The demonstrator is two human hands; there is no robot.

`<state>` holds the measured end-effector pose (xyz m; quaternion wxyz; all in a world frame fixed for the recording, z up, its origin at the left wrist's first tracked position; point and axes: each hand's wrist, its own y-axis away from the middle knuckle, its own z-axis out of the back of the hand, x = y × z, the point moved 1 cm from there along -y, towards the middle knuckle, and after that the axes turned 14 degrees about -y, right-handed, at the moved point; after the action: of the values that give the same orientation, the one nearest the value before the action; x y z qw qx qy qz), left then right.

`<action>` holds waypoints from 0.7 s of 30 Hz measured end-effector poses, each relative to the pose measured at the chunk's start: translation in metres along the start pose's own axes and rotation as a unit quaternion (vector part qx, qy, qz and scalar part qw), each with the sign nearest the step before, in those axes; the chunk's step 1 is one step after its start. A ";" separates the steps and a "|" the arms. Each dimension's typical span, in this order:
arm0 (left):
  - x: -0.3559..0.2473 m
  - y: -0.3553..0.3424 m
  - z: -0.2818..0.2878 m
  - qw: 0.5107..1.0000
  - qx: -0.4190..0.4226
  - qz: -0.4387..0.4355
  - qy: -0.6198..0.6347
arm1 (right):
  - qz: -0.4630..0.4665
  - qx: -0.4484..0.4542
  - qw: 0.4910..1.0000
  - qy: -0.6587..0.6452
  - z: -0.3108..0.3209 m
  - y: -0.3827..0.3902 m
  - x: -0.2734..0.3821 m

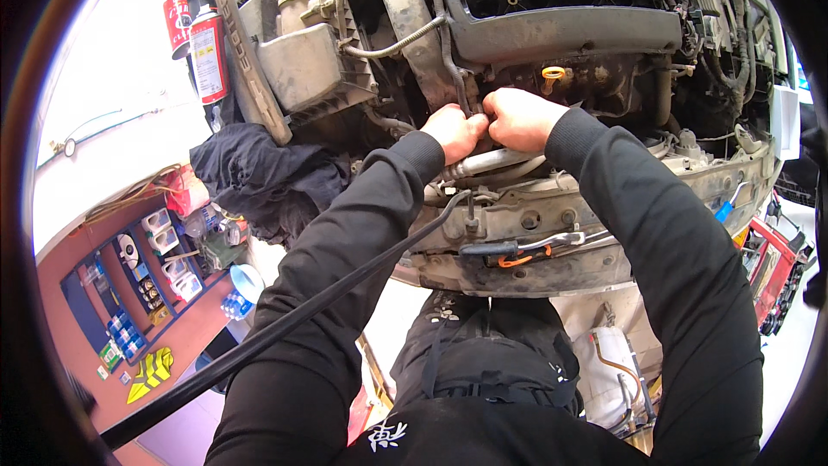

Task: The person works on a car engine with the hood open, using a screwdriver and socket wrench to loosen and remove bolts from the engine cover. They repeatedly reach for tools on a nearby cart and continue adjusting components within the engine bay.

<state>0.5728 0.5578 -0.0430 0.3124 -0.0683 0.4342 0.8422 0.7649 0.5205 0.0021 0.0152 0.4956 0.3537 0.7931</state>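
My left hand (pixel 454 133) and my right hand (pixel 523 121) meet low in the engine bay, their fingers curled in at the foot of a dark hose (pixel 455 73); what they grip there is hidden. A silver pipe (pixel 496 160) runs just below them. The yellow dipstick loop (pixel 554 75) stands near my right hand, under the grey engine cover (pixel 552 39). An air-filter housing (pixel 297 69) lies up and left of my hands.
A long black bar (pixel 362 269) slants over my left forearm from the front crossmember (pixel 604 263), where a pliers-like tool (pixel 509 250) lies. Dark cloth (pixel 250 173) and two spray cans (pixel 207 56) are at left, a red toolbox (pixel 763 263) at right.
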 end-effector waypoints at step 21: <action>0.072 0.053 0.004 0.862 -0.341 0.129 0.352 | 0.154 -0.010 0.987 -0.050 -0.008 0.013 0.018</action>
<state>0.4856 0.5716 -0.0322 -0.0159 -0.4059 0.2061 0.8902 0.7534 0.5130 0.0216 -0.0842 0.5828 0.2641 0.7639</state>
